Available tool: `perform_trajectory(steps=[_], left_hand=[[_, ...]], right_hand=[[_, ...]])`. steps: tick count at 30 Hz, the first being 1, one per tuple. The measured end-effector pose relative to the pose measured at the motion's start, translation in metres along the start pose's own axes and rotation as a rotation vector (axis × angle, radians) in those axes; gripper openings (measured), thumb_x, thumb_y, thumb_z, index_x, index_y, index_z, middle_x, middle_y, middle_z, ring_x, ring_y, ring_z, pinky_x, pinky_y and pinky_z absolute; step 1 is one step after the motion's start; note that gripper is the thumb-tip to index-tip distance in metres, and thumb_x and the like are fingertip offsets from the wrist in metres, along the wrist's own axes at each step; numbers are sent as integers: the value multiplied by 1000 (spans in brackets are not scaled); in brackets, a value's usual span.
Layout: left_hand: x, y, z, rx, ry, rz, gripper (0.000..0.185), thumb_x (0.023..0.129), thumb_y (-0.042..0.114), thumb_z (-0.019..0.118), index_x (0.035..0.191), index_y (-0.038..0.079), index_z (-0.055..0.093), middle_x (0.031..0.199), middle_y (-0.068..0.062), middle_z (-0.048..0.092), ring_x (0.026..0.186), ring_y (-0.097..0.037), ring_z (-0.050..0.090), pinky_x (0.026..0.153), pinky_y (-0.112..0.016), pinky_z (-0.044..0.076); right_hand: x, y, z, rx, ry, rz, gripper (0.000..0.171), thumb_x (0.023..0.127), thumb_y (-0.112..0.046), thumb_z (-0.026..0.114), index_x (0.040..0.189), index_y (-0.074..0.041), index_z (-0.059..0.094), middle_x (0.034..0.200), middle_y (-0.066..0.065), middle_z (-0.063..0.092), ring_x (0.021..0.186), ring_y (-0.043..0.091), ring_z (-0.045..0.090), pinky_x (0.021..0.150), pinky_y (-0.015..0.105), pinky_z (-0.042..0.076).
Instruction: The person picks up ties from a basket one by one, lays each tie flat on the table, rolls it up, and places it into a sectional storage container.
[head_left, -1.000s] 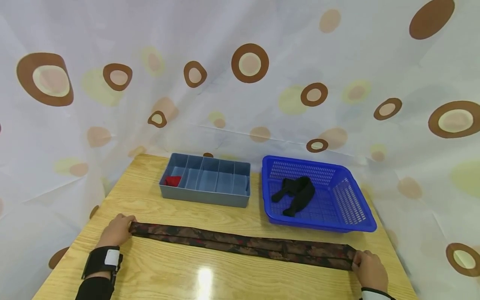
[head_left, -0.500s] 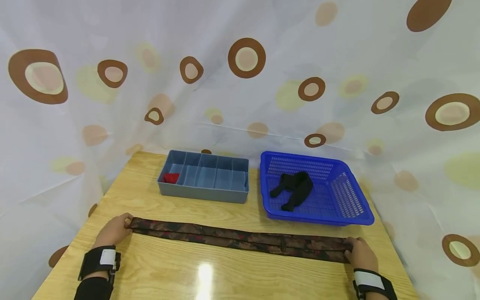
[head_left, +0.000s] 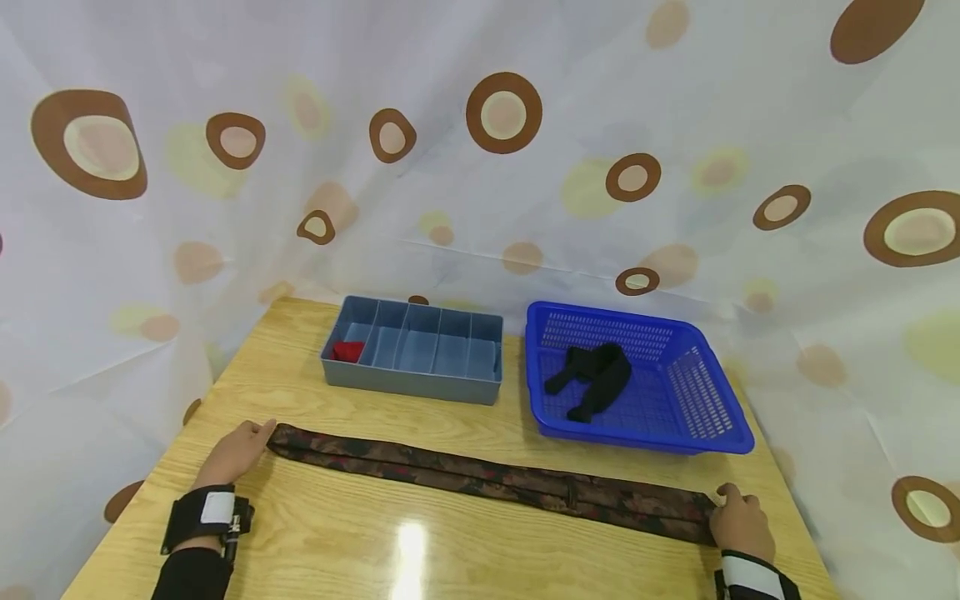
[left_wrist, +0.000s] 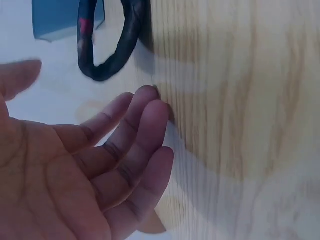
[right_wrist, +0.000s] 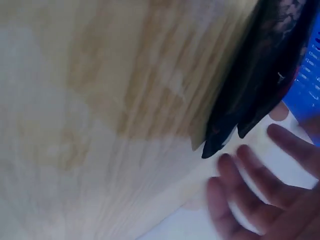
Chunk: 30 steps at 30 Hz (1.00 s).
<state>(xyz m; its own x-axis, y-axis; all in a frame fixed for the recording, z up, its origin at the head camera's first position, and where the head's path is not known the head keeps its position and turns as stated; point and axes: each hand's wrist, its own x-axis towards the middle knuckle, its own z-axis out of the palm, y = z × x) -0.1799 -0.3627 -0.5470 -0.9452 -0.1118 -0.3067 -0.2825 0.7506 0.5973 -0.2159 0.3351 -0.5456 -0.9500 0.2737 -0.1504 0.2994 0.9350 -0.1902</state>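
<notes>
A dark brown patterned necktie (head_left: 480, 479) lies doubled across the table in two side-by-side strips. Its folded end makes a loop (left_wrist: 102, 70) by my left hand (head_left: 235, 452); in the left wrist view the fingers are loosely bent, the thumb stands away, and nothing is held. Beside the two tie ends, my right hand (head_left: 741, 523) has its fingers spread apart. The right wrist view shows those fingers (right_wrist: 250, 200) just off the tie's pointed tips (right_wrist: 215, 140), gripping nothing. A small keeper loop (head_left: 572, 492) crosses the tie right of its middle.
Behind the tie stands a grey-blue divided box (head_left: 412, 383) with a red folded cloth (head_left: 347, 351) in its left compartment. To its right, a blue plastic basket (head_left: 645, 437) holds a black cloth item (head_left: 600, 379). A patterned curtain (head_left: 450, 192) hangs behind the wooden table (head_left: 322, 542).
Both hands have let go of the necktie's ends and drawn slightly outward. The tie's left end has opened into a rounder loop. The box and basket stay in place.
</notes>
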Motion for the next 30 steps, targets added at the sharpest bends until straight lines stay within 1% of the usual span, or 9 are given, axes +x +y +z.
perform_trajectory(steps=[1, 4, 6, 8, 11, 16, 22, 26, 30], left_hand=[[3, 1, 2, -9, 5, -8, 62, 101, 40, 33, 119, -18, 44, 93, -27, 56, 75, -26, 53, 64, -35, 42], [12, 4, 12, -20, 48, -6, 46, 95, 37, 51, 82, -7, 54, 64, -10, 49, 57, -18, 45, 54, -29, 37], [16, 5, 19, -27, 84, -3, 37, 91, 27, 58, 65, 5, 43, 54, 1, 35, 49, -13, 36, 49, -26, 31], [18, 6, 23, -37, 110, -13, 42, 89, 20, 61, 60, 13, 33, 52, 6, 25, 46, -10, 27, 48, -24, 27], [15, 10, 24, -41, 127, -21, 34, 90, 15, 60, 67, 8, 35, 56, 3, 28, 49, -11, 30, 50, -25, 28], [7, 21, 20, -80, 185, -9, 22, 92, 11, 55, 93, -6, 42, 62, -4, 39, 54, -16, 37, 51, -28, 31], [6, 32, 21, -35, 269, 0, 23, 88, 10, 60, 93, -6, 45, 62, -8, 48, 55, -19, 43, 49, -27, 31], [8, 36, 26, 15, 286, -24, 22, 85, 8, 64, 89, -4, 46, 67, -13, 53, 58, -22, 49, 50, -29, 35], [10, 39, 31, 55, 299, 1, 21, 83, 5, 66, 86, -2, 47, 70, -15, 56, 61, -24, 54, 52, -33, 39]], right_hand=[[1, 0, 2, 7, -2, 29, 35, 89, -12, 54, 116, 9, 49, 108, 40, 47, 89, 53, 53, 66, 56, 48], [6, 1, 7, -4, -35, 111, 47, 89, -27, 59, 112, 13, 47, 105, 42, 46, 94, 56, 49, 74, 57, 46], [9, 0, 11, -8, -62, 173, 55, 86, -31, 63, 109, 16, 46, 105, 44, 44, 99, 58, 46, 79, 58, 44], [10, 0, 12, -4, -66, 208, 57, 85, -31, 64, 106, 19, 45, 103, 45, 45, 99, 58, 46, 80, 58, 44], [9, -1, 11, 36, -43, 196, 49, 82, -25, 67, 95, 18, 50, 93, 41, 49, 91, 53, 50, 72, 53, 47], [5, -4, 1, 134, 98, 79, 21, 74, -5, 68, 77, 11, 54, 75, 28, 56, 74, 40, 55, 60, 45, 45], [-4, -23, 5, 138, 266, 92, 21, 79, -4, 59, 95, 9, 53, 93, 33, 51, 84, 49, 53, 59, 52, 44], [-23, -69, 12, 181, 488, -93, 14, 81, -4, 56, 91, 5, 58, 88, 27, 59, 74, 42, 58, 53, 50, 44], [-51, -141, 19, 231, 570, -407, 3, 79, -1, 62, 83, -1, 62, 72, 14, 63, 59, 25, 60, 46, 37, 45]])
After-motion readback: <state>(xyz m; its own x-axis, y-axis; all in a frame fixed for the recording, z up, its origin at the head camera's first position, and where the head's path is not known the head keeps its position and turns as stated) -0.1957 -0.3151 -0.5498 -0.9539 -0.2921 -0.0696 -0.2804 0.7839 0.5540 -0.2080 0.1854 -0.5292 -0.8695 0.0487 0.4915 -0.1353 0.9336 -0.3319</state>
